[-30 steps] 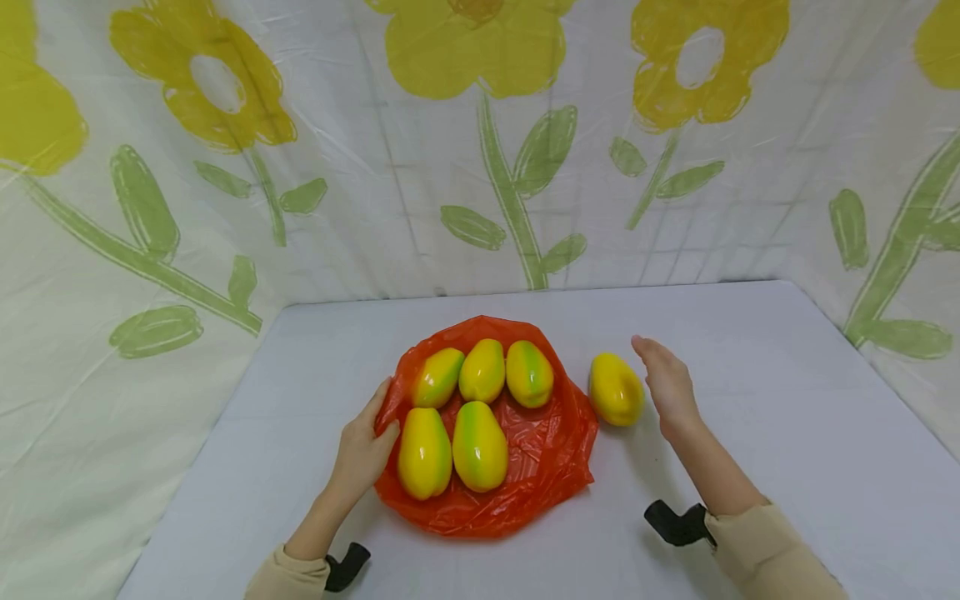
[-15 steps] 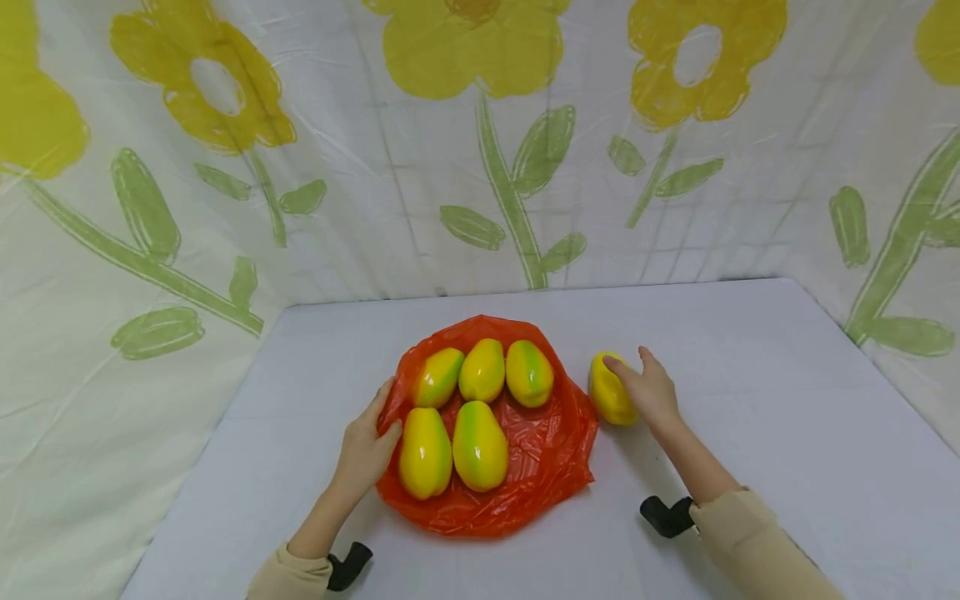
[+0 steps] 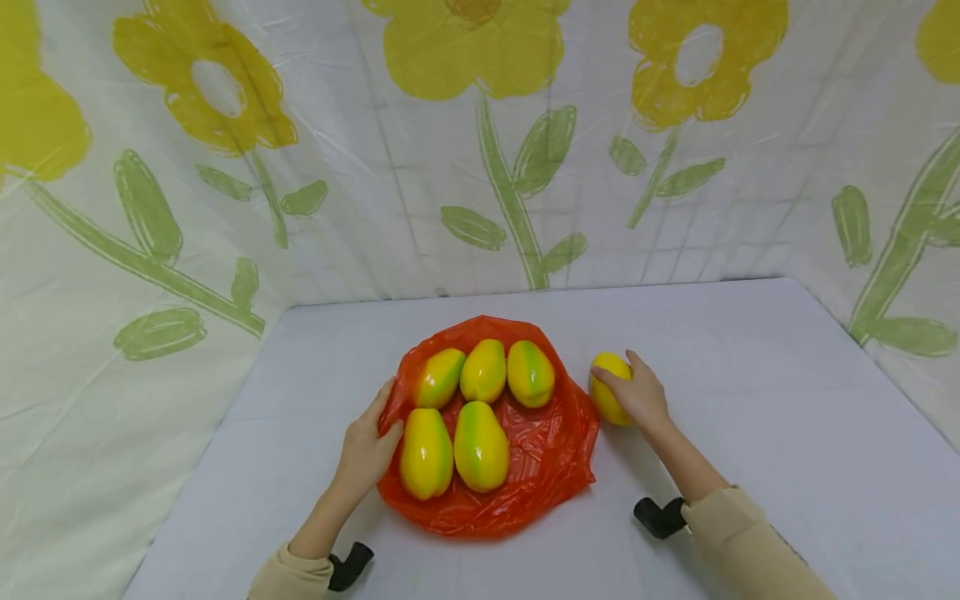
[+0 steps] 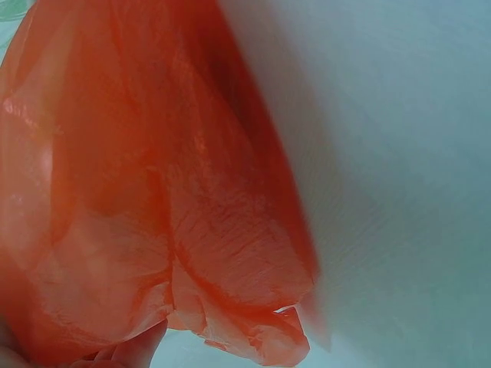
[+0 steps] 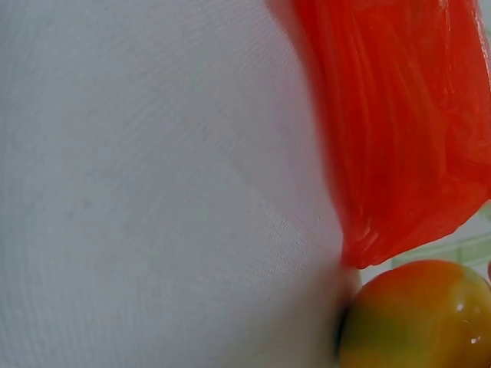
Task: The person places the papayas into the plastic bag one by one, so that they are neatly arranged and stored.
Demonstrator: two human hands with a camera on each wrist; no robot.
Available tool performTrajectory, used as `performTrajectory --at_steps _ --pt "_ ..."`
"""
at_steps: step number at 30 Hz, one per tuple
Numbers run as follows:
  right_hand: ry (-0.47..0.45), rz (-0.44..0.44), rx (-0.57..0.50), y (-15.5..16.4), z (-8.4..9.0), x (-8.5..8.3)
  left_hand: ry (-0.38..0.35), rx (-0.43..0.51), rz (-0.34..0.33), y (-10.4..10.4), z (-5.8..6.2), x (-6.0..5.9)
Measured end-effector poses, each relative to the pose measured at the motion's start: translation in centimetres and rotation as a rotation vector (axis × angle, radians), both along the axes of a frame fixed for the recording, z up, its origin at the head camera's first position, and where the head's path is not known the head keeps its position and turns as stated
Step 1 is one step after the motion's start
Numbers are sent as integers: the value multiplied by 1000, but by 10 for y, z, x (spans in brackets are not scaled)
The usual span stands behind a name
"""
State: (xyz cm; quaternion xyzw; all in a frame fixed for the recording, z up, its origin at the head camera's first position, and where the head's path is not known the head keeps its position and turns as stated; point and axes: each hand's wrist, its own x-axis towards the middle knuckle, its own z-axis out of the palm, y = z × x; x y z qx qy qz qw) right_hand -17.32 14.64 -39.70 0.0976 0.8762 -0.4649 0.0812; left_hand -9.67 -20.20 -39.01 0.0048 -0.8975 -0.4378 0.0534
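Observation:
A red plastic bag (image 3: pixel 528 437) lies spread with its mouth up, holding several glossy yellow-green papayas (image 3: pixel 482 446). My left hand (image 3: pixel 365 450) grips the bag's left rim between thumb and fingers. In the left wrist view, fingertips (image 4: pixel 138 349) show at the lower edge of the red plastic (image 4: pixel 115 192). Just right of the bag, my right hand (image 3: pixel 641 396) holds another papaya (image 3: pixel 609 407), thumb on the near side and fingers around its far side. That papaya (image 5: pixel 418 318) sits at the lower right of the right wrist view, where my right hand is hardly visible.
A white-covered table (image 3: pixel 765 400) carries everything. Behind it and to both sides hang white sheets (image 3: pixel 345 233) printed with yellow flowers. Black camera mounts (image 3: pixel 660 518) stick out from both sleeves, near the tabletop.
My right hand has moved left from beside the loose papaya and closed around it. The papaya has hardly shifted. My left hand stays on the bag's rim.

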Motion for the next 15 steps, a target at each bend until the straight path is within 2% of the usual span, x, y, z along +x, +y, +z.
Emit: performTrajectory --at_steps 10,15 --pt "-8 -5 -8 3 -4 2 -4 -3 0 0 0 0" --pt "-22 -55 -62 5 -3 3 -1 -7 1 -1 -1 -1"
